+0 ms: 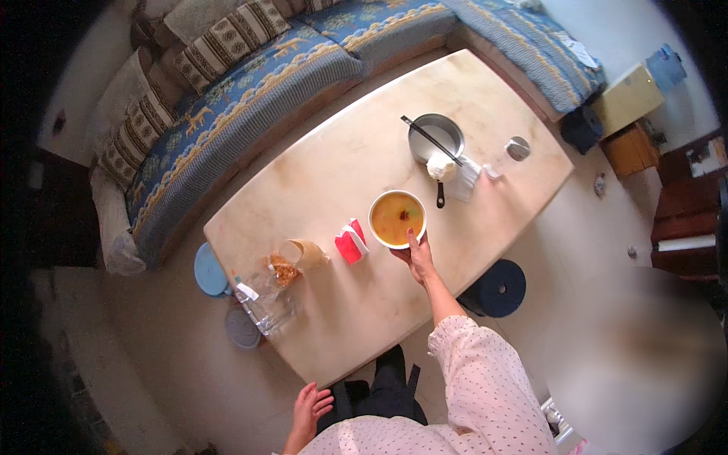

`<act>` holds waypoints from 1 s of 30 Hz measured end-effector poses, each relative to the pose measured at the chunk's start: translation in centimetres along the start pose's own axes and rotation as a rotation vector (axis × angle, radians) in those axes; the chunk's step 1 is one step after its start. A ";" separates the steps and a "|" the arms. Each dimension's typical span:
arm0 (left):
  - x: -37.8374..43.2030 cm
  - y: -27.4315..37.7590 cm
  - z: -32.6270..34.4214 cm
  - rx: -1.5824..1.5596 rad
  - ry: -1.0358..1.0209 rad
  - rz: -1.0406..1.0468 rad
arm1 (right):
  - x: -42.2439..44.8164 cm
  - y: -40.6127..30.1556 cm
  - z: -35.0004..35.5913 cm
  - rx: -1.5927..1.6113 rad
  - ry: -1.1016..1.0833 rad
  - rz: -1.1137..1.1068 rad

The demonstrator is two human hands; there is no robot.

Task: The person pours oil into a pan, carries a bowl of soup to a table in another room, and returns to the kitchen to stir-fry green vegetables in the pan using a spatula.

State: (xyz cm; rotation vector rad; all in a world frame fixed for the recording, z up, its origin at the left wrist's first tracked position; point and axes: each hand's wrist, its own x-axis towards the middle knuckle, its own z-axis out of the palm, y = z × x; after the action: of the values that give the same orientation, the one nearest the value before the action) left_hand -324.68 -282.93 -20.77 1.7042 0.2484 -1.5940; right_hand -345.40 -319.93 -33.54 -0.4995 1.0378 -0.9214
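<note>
My right hand [417,256] grips the near rim of a white round bowl [372,234] with its thumb at the rim. An orange-yellow liquid [392,213] fills it, with a dark spot on the surface. The bowl is over the marble-patterned table [341,187]; I cannot tell whether it rests there. Below the table's near edge, my left hand [311,405] is empty, fingers slightly apart. To the bowl's left stands a red-and-white packet [351,243]. Beyond the bowl is a metal saucepan [424,149], dark chopsticks [424,133] lying across it and a white lump [441,165] at its near side.
White paper [464,181] and a small round shiny object [517,148] lie right of the saucepan. A tan container [307,254], bagged brown food [283,271] and clear plastic packaging [267,304] occupy the left end. A dark stool [500,288] and a blue stool [210,269] flank the table; a sofa [273,96] runs behind.
</note>
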 end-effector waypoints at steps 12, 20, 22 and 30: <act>2.8 -2.4 4.8 -0.112 0.285 -0.117 | 17.5 2.4 -0.4 0.073 -0.025 -0.041; 2.1 -4.8 4.6 -0.186 0.244 -0.026 | 17.3 2.0 -0.2 0.150 -0.051 0.076; 2.6 -4.6 5.7 -0.192 0.235 -0.023 | 15.8 1.6 -0.6 0.143 0.052 0.228; -4.2 8.3 12.8 1.007 0.047 0.990 | -4.3 4.5 -7.4 -0.468 -0.062 0.599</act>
State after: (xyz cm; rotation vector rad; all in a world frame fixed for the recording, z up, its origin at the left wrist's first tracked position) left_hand -330.19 -295.32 -12.54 2.0141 -1.3805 -0.8935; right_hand -351.04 -313.42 -38.01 -0.5521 1.2555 -0.1277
